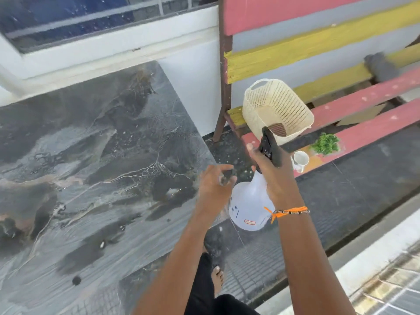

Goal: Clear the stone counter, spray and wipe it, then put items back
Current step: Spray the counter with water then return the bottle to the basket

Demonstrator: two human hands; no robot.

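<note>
The grey veined stone counter (91, 167) fills the left half of the view, bare apart from small dark specks. Just past its right edge, my right hand (272, 173) grips the black trigger head of a white spray bottle (250, 203), which hangs over the floor. My left hand (213, 183) is at the bottle's nozzle, fingers curled around a small dark part. On the red bench seat to the right stand a cream plastic basket (277, 108), a white mug (301, 159) and a small green plant (326, 143).
The painted red and yellow slatted bench (341, 42) stands right of the counter, with a grey cloth (381, 64) draped on a slat. A white wall and window ledge (113, 55) run behind the counter. Dark floor tiles and my bare foot (217, 278) lie below.
</note>
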